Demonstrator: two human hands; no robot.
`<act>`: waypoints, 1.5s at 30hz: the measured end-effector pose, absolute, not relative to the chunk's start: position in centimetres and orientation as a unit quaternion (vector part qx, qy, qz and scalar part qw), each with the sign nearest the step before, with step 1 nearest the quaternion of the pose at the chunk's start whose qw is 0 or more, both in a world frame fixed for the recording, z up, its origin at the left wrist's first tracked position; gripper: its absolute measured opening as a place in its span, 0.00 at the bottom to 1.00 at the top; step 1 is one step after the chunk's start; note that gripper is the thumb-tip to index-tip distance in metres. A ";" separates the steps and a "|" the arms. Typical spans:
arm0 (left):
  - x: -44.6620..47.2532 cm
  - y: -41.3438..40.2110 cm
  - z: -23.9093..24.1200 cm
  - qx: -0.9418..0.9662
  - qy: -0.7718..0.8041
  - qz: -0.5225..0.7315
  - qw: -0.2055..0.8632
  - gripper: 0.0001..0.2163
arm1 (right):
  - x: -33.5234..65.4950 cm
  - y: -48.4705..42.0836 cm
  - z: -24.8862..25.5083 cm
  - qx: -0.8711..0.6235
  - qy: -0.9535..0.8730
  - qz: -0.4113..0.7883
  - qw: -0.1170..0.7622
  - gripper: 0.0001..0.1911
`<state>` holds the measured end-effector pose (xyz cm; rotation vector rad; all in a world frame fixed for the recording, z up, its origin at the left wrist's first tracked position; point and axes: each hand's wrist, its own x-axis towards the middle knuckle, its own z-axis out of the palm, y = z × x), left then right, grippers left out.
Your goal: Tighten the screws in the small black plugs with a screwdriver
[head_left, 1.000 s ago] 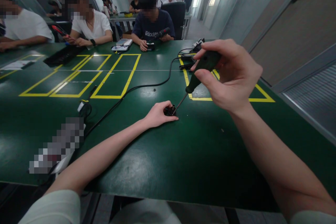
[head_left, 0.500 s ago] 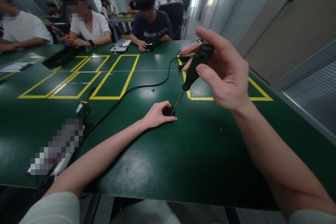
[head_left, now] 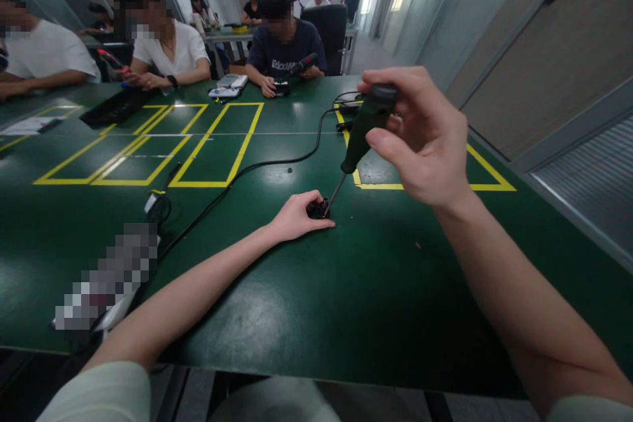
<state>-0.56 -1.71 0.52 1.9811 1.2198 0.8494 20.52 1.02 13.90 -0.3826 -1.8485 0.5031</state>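
Pinching a small black component [head_left: 317, 210] on glossy green tabletop [head_left: 277, 316] with left hand [head_left: 294, 216], presumably for steadiness; grasping slanted, dark-green-handled screwdriver [head_left: 364, 132] with right hand [head_left: 430, 145], likely for aim.

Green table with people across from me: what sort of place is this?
Probably a shared workroom or training room: the green table is marked with yellow tape, the right hand holds a screwdriver, and people sit at the far side.
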 end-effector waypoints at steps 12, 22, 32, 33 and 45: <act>-0.5 -1.9 0.6 0.761 0.470 0.319 0.314 0.15 | 20.6 1.3 13.9 -0.132 -0.754 0.123 0.632 0.20; -0.5 -1.8 0.4 0.764 0.481 0.316 0.291 0.18 | 20.3 1.9 13.6 -0.121 -0.748 0.120 0.642 0.17; -0.3 -1.8 0.4 0.742 0.525 0.322 0.266 0.25 | 20.6 2.2 13.7 -0.066 -0.730 0.116 0.670 0.20; -0.4 -1.8 0.3 0.742 0.508 0.338 0.279 0.26 | 20.6 2.2 13.8 -0.058 -0.729 0.112 0.672 0.21; -0.7 -1.7 -0.1 0.721 0.435 0.368 0.394 0.18 | 20.6 2.4 14.0 -0.063 -0.714 0.105 0.689 0.19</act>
